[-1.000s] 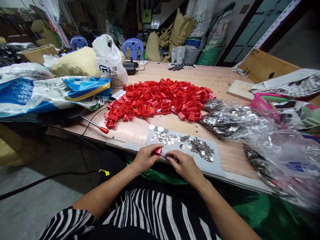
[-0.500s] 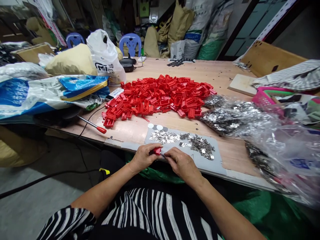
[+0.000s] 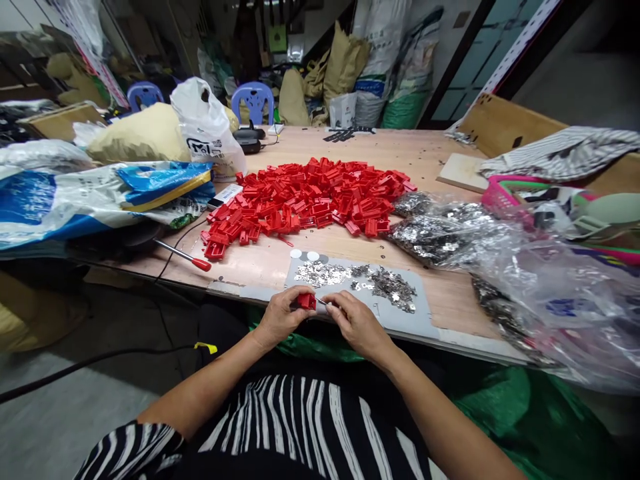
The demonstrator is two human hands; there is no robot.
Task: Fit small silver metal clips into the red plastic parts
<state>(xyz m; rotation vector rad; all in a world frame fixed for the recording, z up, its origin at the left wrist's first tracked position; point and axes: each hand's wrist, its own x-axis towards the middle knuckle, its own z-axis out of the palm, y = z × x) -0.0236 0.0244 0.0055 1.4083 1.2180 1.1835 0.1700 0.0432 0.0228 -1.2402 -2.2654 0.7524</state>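
Observation:
My left hand is closed around a small red plastic part at the near table edge. My right hand pinches a small metal piece against that part. Both hands meet just in front of a grey mat strewn with loose small metal pieces. Beyond the mat lies a big heap of red plastic parts on the wooden table.
Clear plastic bags of metal pieces lie to the right. A red-handled screwdriver rests at the left edge beside blue and white sacks. A white plastic bag and a pink basket stand further back.
The hands stay together on the red part with only small finger shifts. The camera view has drifted slightly.

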